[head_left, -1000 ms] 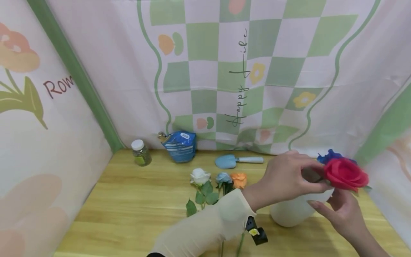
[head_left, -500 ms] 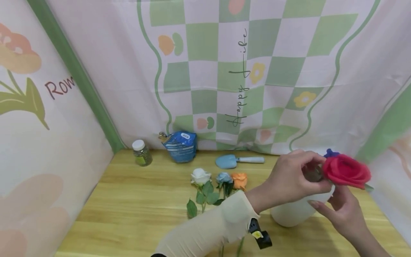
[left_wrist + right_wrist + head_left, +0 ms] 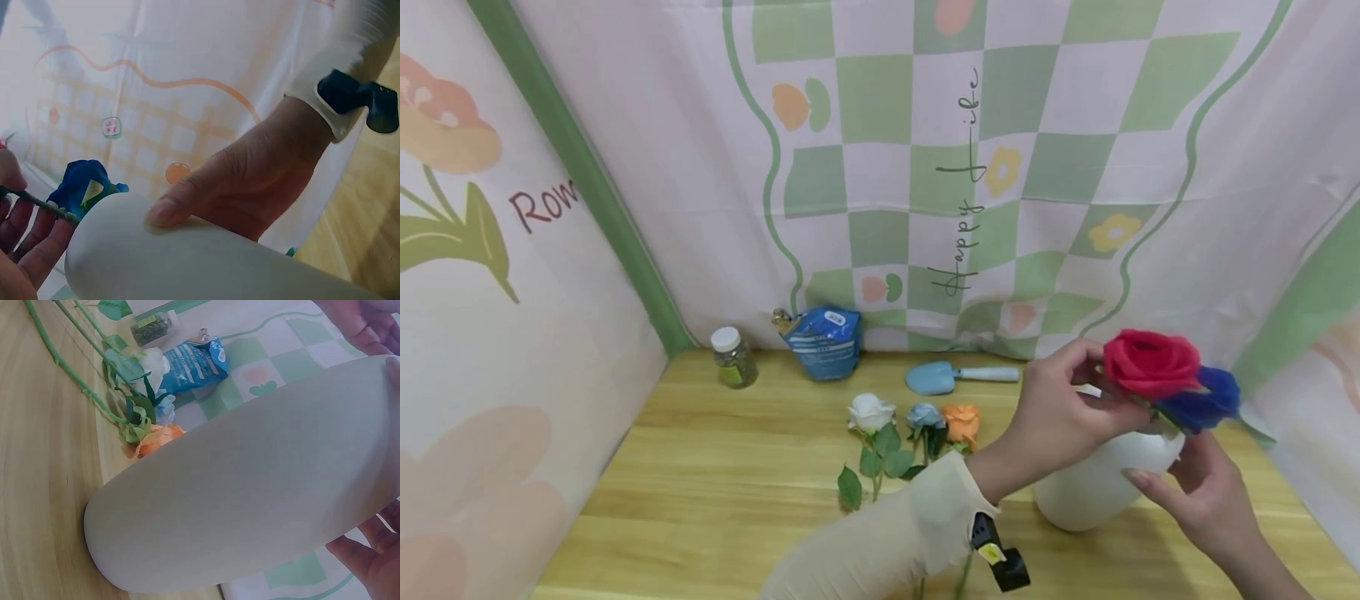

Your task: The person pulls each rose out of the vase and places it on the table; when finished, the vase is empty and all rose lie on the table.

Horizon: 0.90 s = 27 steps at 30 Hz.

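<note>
In the head view my left hand (image 3: 1067, 417) pinches the stem of a red rose (image 3: 1152, 363) above the mouth of a white vase (image 3: 1093, 483). A dark blue flower (image 3: 1206, 400) sits behind the rose, at the vase's top; its stem is hidden. The left wrist view shows a green stem (image 3: 37, 203) between the left fingers, beside the blue flower (image 3: 84, 184). My right hand (image 3: 1213, 500) holds the vase near its top from the right, and its thumb lies on the wall in the left wrist view. Vase (image 3: 250, 481) fills much of the right wrist view, its base on the table.
A white rose (image 3: 870, 413), a light blue rose (image 3: 925, 415) and an orange rose (image 3: 962, 423) lie on the wooden table (image 3: 700, 500), partly under the left sleeve. Behind them are a small jar (image 3: 733, 360), a blue pouch (image 3: 825, 343) and a light blue trowel (image 3: 932, 378).
My left hand has shifted left with the red rose, which moved left and up. The blue flower, mostly covered before, now shows to its right. The right hand stays on the vase.
</note>
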{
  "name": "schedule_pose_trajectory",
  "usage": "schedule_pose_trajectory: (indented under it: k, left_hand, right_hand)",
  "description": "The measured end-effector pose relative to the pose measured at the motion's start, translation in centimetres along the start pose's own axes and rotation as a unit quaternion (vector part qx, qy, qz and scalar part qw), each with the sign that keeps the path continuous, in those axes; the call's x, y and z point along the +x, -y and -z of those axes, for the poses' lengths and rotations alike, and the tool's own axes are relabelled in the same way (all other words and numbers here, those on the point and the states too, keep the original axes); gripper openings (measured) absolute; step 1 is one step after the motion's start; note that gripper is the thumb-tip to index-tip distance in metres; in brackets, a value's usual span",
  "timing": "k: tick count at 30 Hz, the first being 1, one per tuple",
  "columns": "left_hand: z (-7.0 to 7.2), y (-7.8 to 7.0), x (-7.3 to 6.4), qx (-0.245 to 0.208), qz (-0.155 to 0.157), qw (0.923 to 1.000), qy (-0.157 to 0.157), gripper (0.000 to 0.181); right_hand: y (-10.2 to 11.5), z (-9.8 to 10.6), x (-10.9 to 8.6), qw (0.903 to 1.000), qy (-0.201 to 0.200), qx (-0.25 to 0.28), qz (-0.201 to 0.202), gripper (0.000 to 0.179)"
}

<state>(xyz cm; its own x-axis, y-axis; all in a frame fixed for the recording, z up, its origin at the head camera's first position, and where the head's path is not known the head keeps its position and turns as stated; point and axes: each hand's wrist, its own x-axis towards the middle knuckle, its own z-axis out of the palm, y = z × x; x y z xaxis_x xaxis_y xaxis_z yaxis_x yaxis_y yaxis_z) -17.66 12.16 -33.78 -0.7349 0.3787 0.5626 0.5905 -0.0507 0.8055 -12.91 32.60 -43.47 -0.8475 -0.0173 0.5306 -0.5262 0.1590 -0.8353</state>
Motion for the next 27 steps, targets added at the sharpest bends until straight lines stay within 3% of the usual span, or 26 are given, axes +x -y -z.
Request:
schedule_pose_trajectory:
  k: [5, 9, 12, 19, 27]
  left_hand:
    - [0.5, 0.0, 0.1, -0.081, 0.053, 0.9949, -0.028, 0.032]
    - [0.8, 0.0, -0.1, -0.105, 0.083, 0.9903, -0.037, 0.038]
    - [1.0, -0.2, -0.2, -0.116, 0.097, 0.9875, -0.043, 0.043]
    - [1.8, -0.5, -0.2, -0.155, 0.105, 0.9802, -0.064, 0.039]
    - [2.1, -0.3, -0.6, -0.198, 0.089, 0.9729, -0.081, 0.035]
  right_hand:
    - [-0.2, 0.1, -0.2, 0.9983, -0.007, -0.054, -0.019, 0.091]
    - [-0.3, 0.2, -0.2, 0.9966, -0.006, -0.078, -0.028, 0.09]
    - [-0.3, 0.2, -0.1, 0.9973, -0.007, -0.068, -0.026, 0.091]
    - [-0.2, 0.0, -0.1, 0.9998, -0.009, -0.01, -0.014, 0.089]
    - [-0.4, 0.1, -0.4, 0.9994, -0.012, -0.025, -0.021, 0.087]
